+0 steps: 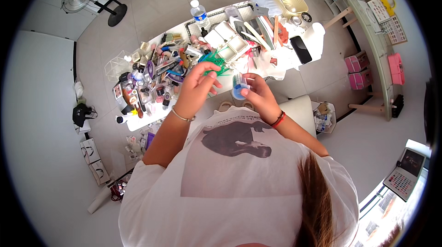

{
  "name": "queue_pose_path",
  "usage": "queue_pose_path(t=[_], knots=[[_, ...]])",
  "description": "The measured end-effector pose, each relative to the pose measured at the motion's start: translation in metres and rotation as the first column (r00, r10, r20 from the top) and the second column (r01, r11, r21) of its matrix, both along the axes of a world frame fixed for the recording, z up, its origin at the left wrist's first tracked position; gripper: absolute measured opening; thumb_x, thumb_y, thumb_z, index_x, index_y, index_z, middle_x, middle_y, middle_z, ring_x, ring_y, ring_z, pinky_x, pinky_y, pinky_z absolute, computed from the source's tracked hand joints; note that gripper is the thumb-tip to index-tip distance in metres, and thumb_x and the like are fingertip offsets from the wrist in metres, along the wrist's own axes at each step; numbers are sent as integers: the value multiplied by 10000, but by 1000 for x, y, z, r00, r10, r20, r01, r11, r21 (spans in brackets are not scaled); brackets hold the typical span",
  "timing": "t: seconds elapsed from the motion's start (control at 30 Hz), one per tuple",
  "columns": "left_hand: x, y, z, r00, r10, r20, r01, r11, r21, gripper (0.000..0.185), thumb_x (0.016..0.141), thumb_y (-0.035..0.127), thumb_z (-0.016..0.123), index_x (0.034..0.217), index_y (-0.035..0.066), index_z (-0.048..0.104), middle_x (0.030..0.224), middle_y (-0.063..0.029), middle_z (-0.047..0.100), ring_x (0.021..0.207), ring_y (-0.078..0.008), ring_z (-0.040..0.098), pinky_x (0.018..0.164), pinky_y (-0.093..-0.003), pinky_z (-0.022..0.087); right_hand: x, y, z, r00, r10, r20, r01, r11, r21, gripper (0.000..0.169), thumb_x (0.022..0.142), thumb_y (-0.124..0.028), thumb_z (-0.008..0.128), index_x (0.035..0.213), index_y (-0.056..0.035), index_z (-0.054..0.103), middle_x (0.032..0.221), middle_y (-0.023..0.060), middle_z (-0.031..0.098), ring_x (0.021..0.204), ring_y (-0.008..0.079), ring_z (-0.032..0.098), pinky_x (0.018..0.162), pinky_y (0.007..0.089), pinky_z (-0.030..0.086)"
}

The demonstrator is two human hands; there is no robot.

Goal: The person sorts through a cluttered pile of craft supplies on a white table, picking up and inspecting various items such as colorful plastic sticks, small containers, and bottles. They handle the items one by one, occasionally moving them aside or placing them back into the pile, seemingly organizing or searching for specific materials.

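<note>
My right hand (259, 95) is closed on a small clear plastic container with a blue end (239, 88), tilted in front of my shirt at the table's near edge. To its left, my left hand (198, 86) is raised with fingers parted and bent, and nothing shows between them. Just beyond the fingers lies a tangle of green plastic strips (218, 63). A white compartment box with its lid up (232, 48) stands behind the strips. What the clear container holds is too small to tell.
Nail-care bottles, tubes and tools (162, 63) are heaped at the table's left. Farther back stand a water bottle (200, 15) and a cream plastic basket (289, 0). A black smartphone (300, 50) lies at the right, near a white bottle (317, 31). A pale chair (300, 112) is beside me.
</note>
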State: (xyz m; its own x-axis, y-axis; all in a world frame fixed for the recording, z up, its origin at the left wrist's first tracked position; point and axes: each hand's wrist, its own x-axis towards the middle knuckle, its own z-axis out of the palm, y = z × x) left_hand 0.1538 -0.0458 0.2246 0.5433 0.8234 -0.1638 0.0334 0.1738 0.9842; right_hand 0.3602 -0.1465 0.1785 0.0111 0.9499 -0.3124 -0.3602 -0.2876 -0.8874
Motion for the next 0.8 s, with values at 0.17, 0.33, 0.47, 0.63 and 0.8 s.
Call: queue_pose_path(t=[0.17,0.33,0.47,0.63,0.8], knots=[[-48,32,-43,970,207,-131,-202,978,48,166,996,136,575,1145,79,624,1073,-33,653,799,-109,662,656,-246,517,4,-1,2,990,-78,-120,87,994,70,574,921,-314,704,1349,-31,448,1191,103,606,1053,146,584,903,314,459],[-100,59,-115,839,377,-392,-385,921,61,190,968,144,616,1138,71,655,1002,-37,672,734,-123,673,613,-258,517,3,-3,5,995,-78,56,87,981,-174,619,910,-369,706,1373,-49,447,1198,88,614,1087,147,569,870,310,447],[-115,60,-165,810,266,-523,-205,964,173,195,960,170,627,1072,25,694,877,-51,686,671,-129,666,607,-259,520,-3,-1,5,993,-121,15,111,952,287,598,945,-413,637,1379,-59,429,1242,110,617,1081,220,606,972,373,445],[-109,68,-226,708,179,-683,72,944,322,274,869,206,644,1063,27,717,1090,-179,705,1054,-361,649,947,-430,504,4,0,0,991,-106,-87,90,981,-170,579,932,-185,688,1400,-17,392,1335,127,519,1083,176,594,968,338,477],[-72,75,-240,681,211,-701,154,895,419,272,892,218,607,1062,37,718,1137,-206,673,1103,-384,611,941,-453,500,-4,-2,5,987,-156,-42,161,975,151,608,908,-180,727,1392,-9,402,1316,151,523,1071,183,601,941,339,499]])
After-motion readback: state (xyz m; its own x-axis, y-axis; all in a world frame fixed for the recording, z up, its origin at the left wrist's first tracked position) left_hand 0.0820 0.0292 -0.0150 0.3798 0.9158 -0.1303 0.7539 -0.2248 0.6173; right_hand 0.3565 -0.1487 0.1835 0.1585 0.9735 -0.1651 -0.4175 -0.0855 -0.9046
